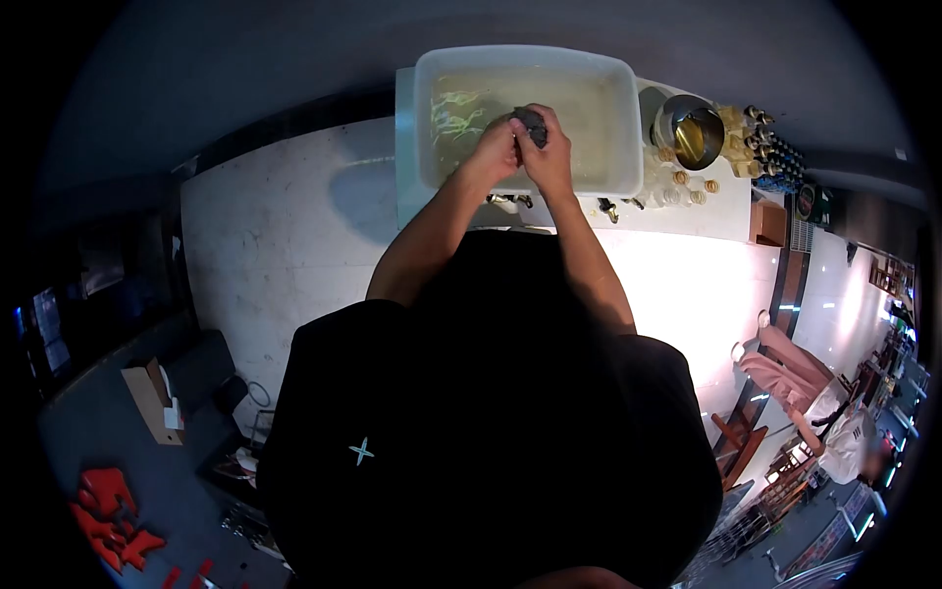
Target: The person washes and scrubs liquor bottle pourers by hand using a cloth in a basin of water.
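Both my hands are together above a whitish plastic tub (636, 128) of cloudy water. Between them is a dark grey, crumpled lump (531, 125) that looks like a cloth, though its exact kind is hard to make out. My left hand (497, 149) grips it from the left, fingers partly hidden. My right hand (550, 147) closes round its right side, with the fingers curled over the top. Thin greenish-white strands (458, 116) show at the tub's left side, left of my hands.
Right of the tub stands a shiny metal bowl (691, 133) with yellowish contents. Clear bottles with gold caps (698, 197) and many dark-topped bottles (770, 147) are nearby. Small dark fittings (608, 208) lie along the table's front edge. A person (800, 383) is farther off at right.
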A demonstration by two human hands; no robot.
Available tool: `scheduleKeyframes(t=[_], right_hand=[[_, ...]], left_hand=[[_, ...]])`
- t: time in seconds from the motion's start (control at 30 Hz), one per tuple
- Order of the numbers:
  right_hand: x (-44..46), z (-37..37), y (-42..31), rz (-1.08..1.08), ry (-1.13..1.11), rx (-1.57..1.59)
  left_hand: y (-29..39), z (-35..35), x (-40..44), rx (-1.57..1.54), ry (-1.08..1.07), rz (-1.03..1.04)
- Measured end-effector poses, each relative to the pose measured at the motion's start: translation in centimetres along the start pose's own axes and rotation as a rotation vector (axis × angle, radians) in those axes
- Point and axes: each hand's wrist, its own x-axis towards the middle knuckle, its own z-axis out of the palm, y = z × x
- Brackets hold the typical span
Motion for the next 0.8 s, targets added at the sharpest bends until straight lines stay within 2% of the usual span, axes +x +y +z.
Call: scheduleKeyframes(t=[0.07,0.1,0.17,0.27,0.3,0.4,0.43,0.5,0.53,0.6,0.67,0.77,0.8], right_hand=[[0.2,0.4,0.5,-0.007,0.112,-0.044],[0.5,0.5,0.6,-0.008,0.179,-0.039],[1.3,0.5,1.3,-0.017,0.27,-0.027],[2.9,0.4,4.1,0.142,0.273,0.202],[2.9,0.3,3.4,0.184,0.334,0.242],[2.4,-0.4,-0.4,0.307,0.334,0.509],[2.1,-0.5,-0.6,0.198,0.265,0.438],[1.7,-0.7,-0.8,-0.018,0.132,0.289],[1.5,-0.7,-0.7,-0.061,-0.042,0.26],[0.9,0.6,-0.6,-0.239,-0.057,-0.054],[0.6,0.7,-1.8,-0.176,-0.001,-0.076],[0.7,0.8,-2.4,-0.014,0.077,-0.177],[1.0,0.8,-2.4,0.047,0.102,-0.223]], left_hand=[[-0.5,-0.4,0.3,-0.024,-0.063,0.002],[-0.3,-0.6,0.2,0.002,-0.18,0.007],[-0.6,-0.4,0.2,0.028,-0.156,0.02],[0.2,0.9,-0.8,-0.003,-0.159,-0.003],[0.4,1.0,-0.8,-0.031,-0.165,-0.027],[0.8,-0.5,0.3,-0.115,-0.25,-0.098],[0.7,-1.1,0.8,-0.145,-0.29,-0.124],[-0.1,-0.1,1.7,-0.125,-0.102,-0.064],[-0.2,0.7,1.6,-0.113,-0.008,-0.035],[-0.7,0.7,1.3,-0.125,-0.07,0.029],[-1.6,-1.7,2.8,-0.187,-0.195,0.037],[-3.6,-3.7,5.8,-0.189,-0.238,0.027],[-3.2,-3.1,5.0,-0.172,-0.193,0.041]])
